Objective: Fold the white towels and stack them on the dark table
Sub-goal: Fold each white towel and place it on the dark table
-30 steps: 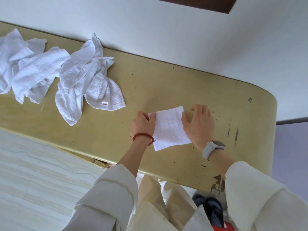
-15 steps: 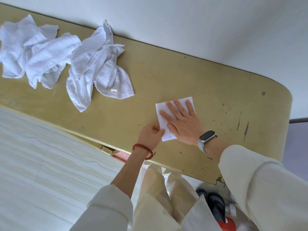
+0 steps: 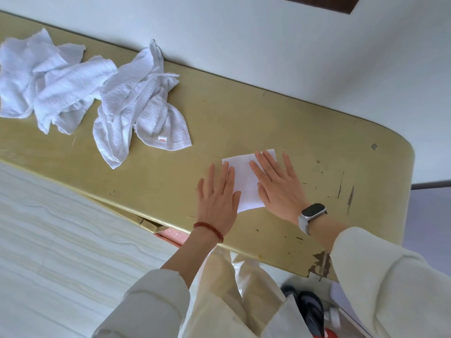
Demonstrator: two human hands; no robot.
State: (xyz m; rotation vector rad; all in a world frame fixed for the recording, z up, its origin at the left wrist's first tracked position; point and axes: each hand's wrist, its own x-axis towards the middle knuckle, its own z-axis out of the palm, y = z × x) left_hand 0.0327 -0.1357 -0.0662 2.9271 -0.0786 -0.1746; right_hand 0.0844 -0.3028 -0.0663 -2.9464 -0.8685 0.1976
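Observation:
A small folded white towel lies flat on the olive-yellow table, near its front right part. My left hand, with a red bead bracelet at the wrist, lies flat with straight fingers on the towel's left edge. My right hand, with a watch at the wrist, presses flat on the towel's right half. Unfolded white towels lie crumpled at the table's left: one heap nearer the middle, another at the far left.
The table's back edge runs along a white wall. Its right end is rounded, with chipped paint near the front corner. Pale tiled floor is at lower left. My dark shoes show below the table edge.
My left hand let go of the towel's near corner and now lies flat on its left edge. My right hand slid a little to the right, staying flat on the towel.

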